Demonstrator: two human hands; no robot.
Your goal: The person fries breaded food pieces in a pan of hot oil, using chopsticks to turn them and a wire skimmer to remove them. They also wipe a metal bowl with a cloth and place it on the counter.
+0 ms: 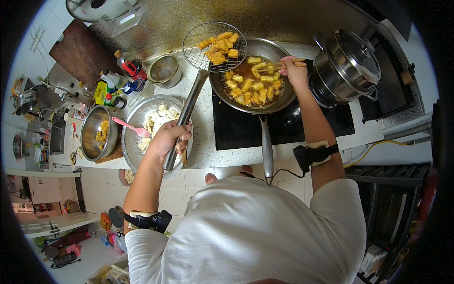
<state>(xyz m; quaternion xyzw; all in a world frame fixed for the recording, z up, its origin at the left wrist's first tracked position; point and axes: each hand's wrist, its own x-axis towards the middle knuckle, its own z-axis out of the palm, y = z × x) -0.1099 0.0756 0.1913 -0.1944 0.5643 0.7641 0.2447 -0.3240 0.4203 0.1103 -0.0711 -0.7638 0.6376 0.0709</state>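
My left hand [170, 137] is wrapped around the metal handle of a wire skimmer [193, 56]. Golden fried pieces [220, 46] rest on its mesh, and its rim overlaps the far left of a frying pan [216, 88]. Inside the pan, more yellow pieces [248, 93] lie in brown bubbling oil. With my right hand [295, 72] I hold wooden chopsticks [276, 66], their tips over the pan among the pieces. Below my left hand stands a wide metal bowl [133, 156] of white, floury pieces [165, 115], with a pink spatula [131, 127] in it.
The pan sits on a black cooktop [241, 133]. A steel steamer pot [340, 71] stands right of my right forearm. At left are a steel bowl [87, 131] with fried pieces, a small metal pot with a strainer [165, 72], bottles [126, 65] and a dark cutting board [79, 55].
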